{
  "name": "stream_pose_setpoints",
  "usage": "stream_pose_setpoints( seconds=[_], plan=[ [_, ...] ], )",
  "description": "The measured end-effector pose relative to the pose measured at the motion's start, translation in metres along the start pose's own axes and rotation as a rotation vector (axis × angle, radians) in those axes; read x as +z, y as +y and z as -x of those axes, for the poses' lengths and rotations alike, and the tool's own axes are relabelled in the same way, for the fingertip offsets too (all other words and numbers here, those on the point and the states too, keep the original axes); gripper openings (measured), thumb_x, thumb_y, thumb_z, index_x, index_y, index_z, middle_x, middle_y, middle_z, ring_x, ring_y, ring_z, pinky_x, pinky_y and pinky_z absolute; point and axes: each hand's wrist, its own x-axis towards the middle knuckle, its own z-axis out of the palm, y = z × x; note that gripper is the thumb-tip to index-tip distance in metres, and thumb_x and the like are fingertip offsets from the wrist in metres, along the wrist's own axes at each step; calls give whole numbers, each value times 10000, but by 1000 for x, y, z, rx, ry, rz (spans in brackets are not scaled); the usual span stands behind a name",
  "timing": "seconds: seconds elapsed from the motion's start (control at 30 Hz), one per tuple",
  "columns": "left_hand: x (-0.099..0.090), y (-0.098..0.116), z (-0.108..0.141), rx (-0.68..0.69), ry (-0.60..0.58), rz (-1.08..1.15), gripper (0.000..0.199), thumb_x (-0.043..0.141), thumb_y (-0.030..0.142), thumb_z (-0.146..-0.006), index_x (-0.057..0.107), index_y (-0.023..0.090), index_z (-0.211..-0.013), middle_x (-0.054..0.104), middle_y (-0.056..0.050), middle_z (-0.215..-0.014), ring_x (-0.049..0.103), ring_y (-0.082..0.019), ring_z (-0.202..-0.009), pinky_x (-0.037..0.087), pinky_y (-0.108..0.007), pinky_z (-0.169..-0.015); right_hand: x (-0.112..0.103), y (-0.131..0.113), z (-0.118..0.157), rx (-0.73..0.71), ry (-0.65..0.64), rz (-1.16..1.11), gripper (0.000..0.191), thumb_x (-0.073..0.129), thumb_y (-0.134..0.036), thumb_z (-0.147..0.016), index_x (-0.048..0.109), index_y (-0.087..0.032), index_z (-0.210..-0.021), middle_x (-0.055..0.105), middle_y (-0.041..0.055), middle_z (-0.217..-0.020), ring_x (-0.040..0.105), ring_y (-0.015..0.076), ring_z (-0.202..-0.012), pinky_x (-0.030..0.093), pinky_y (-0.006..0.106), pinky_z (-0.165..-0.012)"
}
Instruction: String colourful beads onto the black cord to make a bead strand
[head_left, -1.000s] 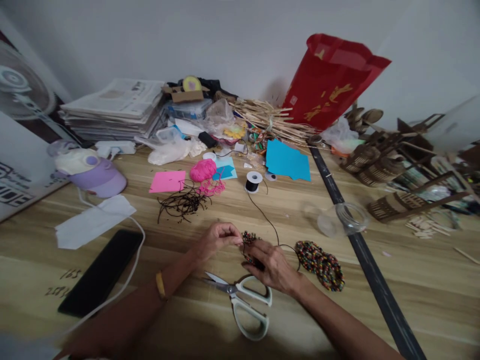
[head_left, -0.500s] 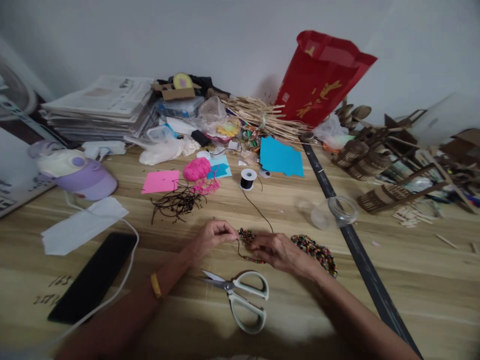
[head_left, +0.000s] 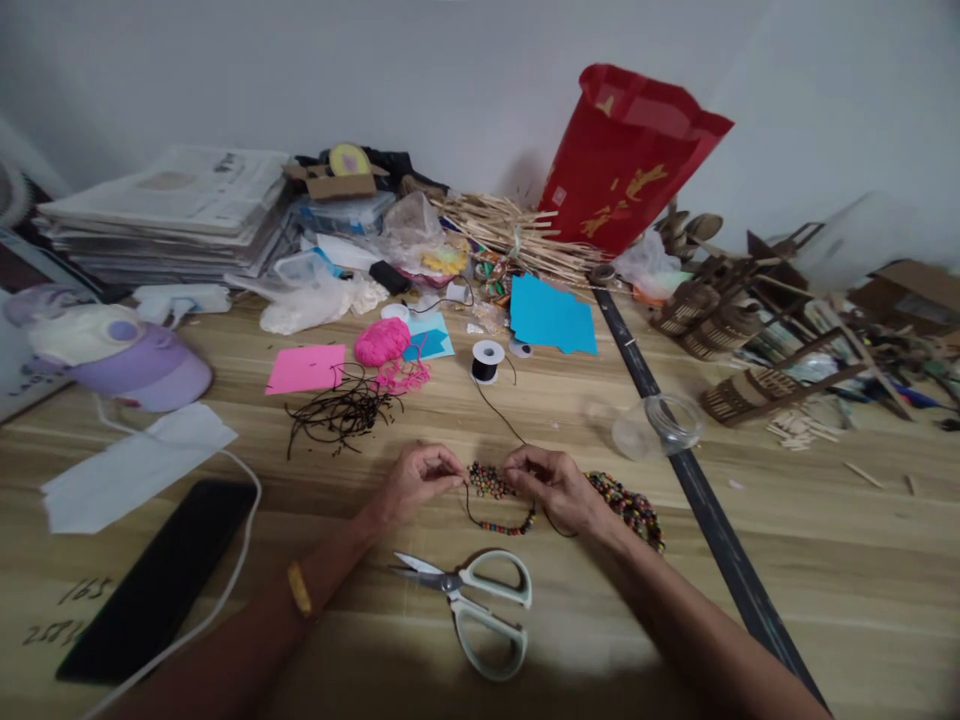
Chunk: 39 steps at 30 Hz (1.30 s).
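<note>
Grey wall [head_left: 412, 70] backs the wooden bench [head_left: 862, 560] where I work. Near its far edge stands a red bag [head_left: 622, 160], tilted, and newspapers [head_left: 165, 210] are stacked toward the far left corner. A purple-and-white cap [head_left: 142, 370] sits by the left edge. Over the middle of the bench, my left hand [head_left: 420, 480] pinches one end of the beaded cord [head_left: 504, 528]; my right hand [head_left: 555, 485] has thumb and forefinger drawn together, but I cannot tell what is between them. Pale-handled scissors [head_left: 450, 583] lie on the near-edge side of my hands, blades slightly apart. Coiled bead strings [head_left: 626, 510] lie just beside my right hand, and a spool [head_left: 487, 362] of black cord stands toward the far edge. My beaded cord curves between both hands, its row of beads nearer the near edge than my fingertips. Loose beads [head_left: 489, 482] are heaped between my hands.
</note>
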Motion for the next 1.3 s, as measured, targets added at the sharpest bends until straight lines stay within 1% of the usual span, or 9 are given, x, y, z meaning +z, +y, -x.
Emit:
stream_pose_setpoints(
  seconds=[0.1,0.3,0.5,0.7,0.87,1.0,1.17,1.23,1.3],
  plan=[
    [3,0,2,10,-26,-22,104,692,176,-680,640,117,-748,691,-49,-756,632,-143,-736,480,-250,-715,13,2,0,-15,51,-88,317,553,-463,-843,593,-150,-876,572,7,-690,491,110,-585,384,212,-530],
    [14,0,7,37,-38,-43,126,707,201,-669,628,127,-733,683,-41,-744,625,-146,-719,486,-260,-713,43,8,11,-181,46,99,360,700,-402,-743,545,-182,-981,544,-18,-693,476,112,-564,379,207,-507],
    [19,5,8,38,-34,-99,101,690,196,-682,627,128,-721,680,-43,-737,624,-153,-729,482,-273,-732,57,22,13,-196,125,-2,164,574,-263,-850,501,-199,-982,569,-13,-732,533,95,-566,432,193,-519],
    [18,7,8,61,-14,-112,108,695,193,-676,636,124,-734,682,-48,-741,625,-157,-738,483,-273,-728,57,25,13,-178,166,7,110,593,-272,-847,566,-177,-895,573,-9,-662,531,101,-565,434,197,-524],
    [14,3,6,46,-10,-15,182,709,224,-674,630,126,-806,698,-57,-769,640,-159,-748,491,-287,-749,49,17,12,-271,203,135,143,556,-273,-877,593,-170,-785,588,26,-703,558,134,-647,445,232,-599],
    [10,4,5,24,-5,19,213,718,234,-660,629,126,-821,698,-53,-755,639,-154,-734,495,-274,-728,46,14,12,-305,204,163,167,524,-265,-896,602,-172,-781,594,38,-722,570,146,-680,449,242,-630],
    [0,8,2,16,126,-57,171,693,245,-677,644,128,-791,692,-43,-755,621,-152,-731,484,-253,-697,47,17,13,-305,221,164,168,517,-264,-895,584,-177,-768,578,29,-691,546,140,-641,435,235,-589],
    [0,8,2,23,129,-112,155,665,250,-706,663,127,-800,693,-47,-781,613,-157,-751,472,-255,-710,47,17,13,-300,222,164,163,518,-262,-892,580,-180,-765,575,27,-688,546,139,-640,433,232,-584],
    [2,10,3,36,82,-180,158,639,256,-734,688,132,-820,695,-49,-805,607,-166,-775,458,-256,-720,47,16,13,-299,225,162,163,520,-266,-892,578,-185,-763,579,27,-694,549,139,-646,438,234,-595]
  ],
)
